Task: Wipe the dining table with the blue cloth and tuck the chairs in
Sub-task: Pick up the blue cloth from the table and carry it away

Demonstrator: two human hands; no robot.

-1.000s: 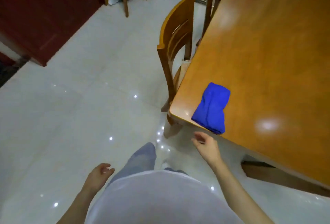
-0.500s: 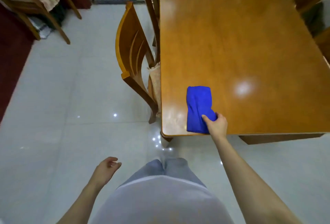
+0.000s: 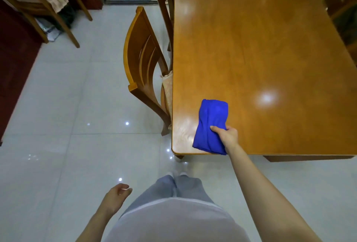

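Grip first: our right hand (image 3: 228, 135) pinches the folded blue cloth (image 3: 211, 126) at the dining table's (image 3: 260, 39) seven-o'clock corner, left hand (image 3: 116, 196) loose and empty, so we should flatten the palm and sweep toward twelve o'clock.

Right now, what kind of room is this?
Probably a home dining room: a long wooden dining table with matching wooden chairs beside it, on a shiny tiled floor.
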